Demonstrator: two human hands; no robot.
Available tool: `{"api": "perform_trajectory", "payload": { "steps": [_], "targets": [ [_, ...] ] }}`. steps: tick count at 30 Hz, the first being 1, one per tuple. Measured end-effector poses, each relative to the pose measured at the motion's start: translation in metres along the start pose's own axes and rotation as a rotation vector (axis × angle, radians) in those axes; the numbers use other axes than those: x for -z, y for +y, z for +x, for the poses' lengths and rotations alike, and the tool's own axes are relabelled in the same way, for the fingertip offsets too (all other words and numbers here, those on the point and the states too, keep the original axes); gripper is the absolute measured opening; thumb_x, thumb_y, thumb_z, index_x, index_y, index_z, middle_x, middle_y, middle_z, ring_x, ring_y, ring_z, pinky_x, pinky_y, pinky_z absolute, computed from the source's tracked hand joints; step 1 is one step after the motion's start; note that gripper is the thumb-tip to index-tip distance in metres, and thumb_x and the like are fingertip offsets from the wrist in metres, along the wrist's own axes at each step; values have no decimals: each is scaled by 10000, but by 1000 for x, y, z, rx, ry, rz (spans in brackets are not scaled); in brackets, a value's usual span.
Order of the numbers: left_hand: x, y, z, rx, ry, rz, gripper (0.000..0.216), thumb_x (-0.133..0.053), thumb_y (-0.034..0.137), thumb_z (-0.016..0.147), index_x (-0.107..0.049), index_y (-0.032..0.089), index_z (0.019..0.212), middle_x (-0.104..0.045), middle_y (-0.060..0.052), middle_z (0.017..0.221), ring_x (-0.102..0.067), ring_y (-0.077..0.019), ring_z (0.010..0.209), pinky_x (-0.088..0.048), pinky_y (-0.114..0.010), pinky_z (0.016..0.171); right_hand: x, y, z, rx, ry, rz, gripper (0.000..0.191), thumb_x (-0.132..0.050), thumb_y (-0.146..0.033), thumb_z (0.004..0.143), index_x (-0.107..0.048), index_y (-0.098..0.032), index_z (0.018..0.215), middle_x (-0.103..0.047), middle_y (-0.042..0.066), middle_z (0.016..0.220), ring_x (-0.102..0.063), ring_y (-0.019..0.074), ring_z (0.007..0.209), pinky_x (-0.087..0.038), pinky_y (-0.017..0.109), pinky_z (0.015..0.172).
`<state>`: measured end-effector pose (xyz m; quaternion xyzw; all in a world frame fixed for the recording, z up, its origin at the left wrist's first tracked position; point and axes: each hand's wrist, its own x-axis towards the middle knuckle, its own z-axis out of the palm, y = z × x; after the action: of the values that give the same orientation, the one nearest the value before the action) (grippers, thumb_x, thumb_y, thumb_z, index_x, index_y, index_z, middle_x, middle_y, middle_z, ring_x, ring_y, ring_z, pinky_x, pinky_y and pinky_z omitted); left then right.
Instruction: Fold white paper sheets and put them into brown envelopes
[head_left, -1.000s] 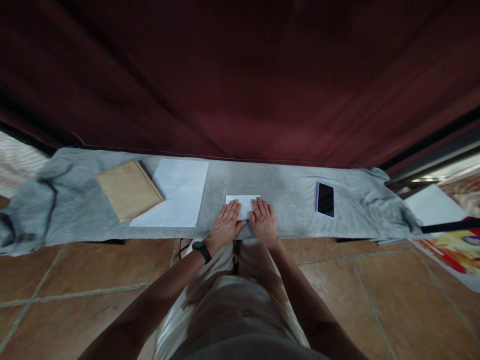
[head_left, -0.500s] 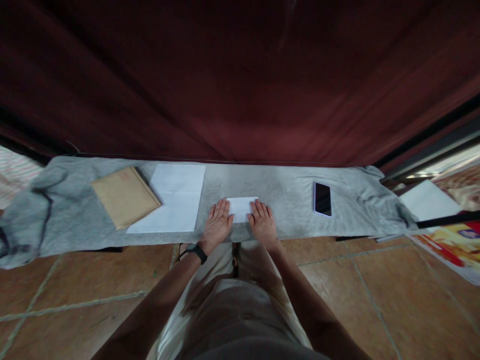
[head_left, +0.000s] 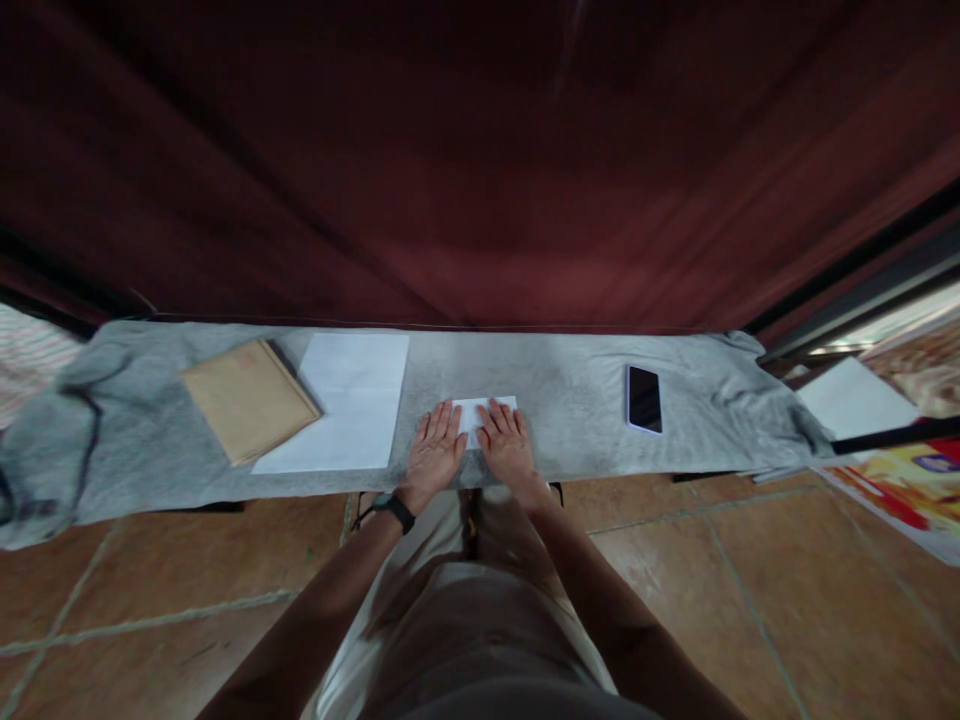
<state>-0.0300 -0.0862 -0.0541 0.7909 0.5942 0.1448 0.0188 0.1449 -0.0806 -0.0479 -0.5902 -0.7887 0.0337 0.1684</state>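
A small folded piece of white paper (head_left: 470, 413) lies flat on the grey cloth (head_left: 574, 400) in front of me. My left hand (head_left: 435, 448) rests flat at the paper's left edge, fingers stretched forward, a dark watch on its wrist. On the paper's right part lies my right hand (head_left: 508, 446), palm down with its fingers out, hiding some of the paper. Neither hand grips anything. Left of my hands are larger white sheets (head_left: 356, 400), partly under a stack of brown envelopes (head_left: 251, 400).
A phone (head_left: 643, 400) with a dark screen lies on the cloth to the right. Behind the bench hangs a dark red drape (head_left: 480, 200). At far right are a white sheet (head_left: 859, 400) and a colourful printed box or packet (head_left: 911, 480). Tiled floor (head_left: 675, 580) shows below.
My right hand has slid left across the small paper, closer to my left hand. The left hand stays at the paper's left edge.
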Motion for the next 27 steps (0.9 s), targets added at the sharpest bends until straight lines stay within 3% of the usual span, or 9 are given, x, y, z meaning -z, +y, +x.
{"api": "perform_trajectory", "payload": {
  "steps": [10, 14, 27],
  "targets": [
    [4, -3, -1, 23, -21, 16, 646, -314, 438, 1056, -389, 76, 1586, -400, -181, 1630, -339, -304, 1545, -290, -525, 1260, 3, 24, -11, -48, 67, 1, 502, -421, -365, 1080, -486, -180, 1542, -479, 139, 1596, -442, 310, 1453, -280, 531, 1219],
    [10, -9, -7, 32, -3, 23, 611, -313, 414, 1060, -388, 132, 1598, -428, -138, 1624, -346, -288, 1543, -301, -513, 1259, 3, 27, -13, -54, 65, 2, 507, -420, -359, 1082, -473, -179, 1553, -472, 141, 1601, -431, 311, 1457, -266, 537, 1223],
    [24, -5, -11, 87, -64, 45, 570, -356, 360, 1060, -448, 108, 1564, -451, -140, 1609, -347, -294, 1542, -287, -481, 1265, 1, 29, -14, -72, 104, 11, 507, -435, -339, 1073, -492, -137, 1535, -500, 162, 1575, -427, 314, 1450, -252, 525, 1218]
  ]
}}
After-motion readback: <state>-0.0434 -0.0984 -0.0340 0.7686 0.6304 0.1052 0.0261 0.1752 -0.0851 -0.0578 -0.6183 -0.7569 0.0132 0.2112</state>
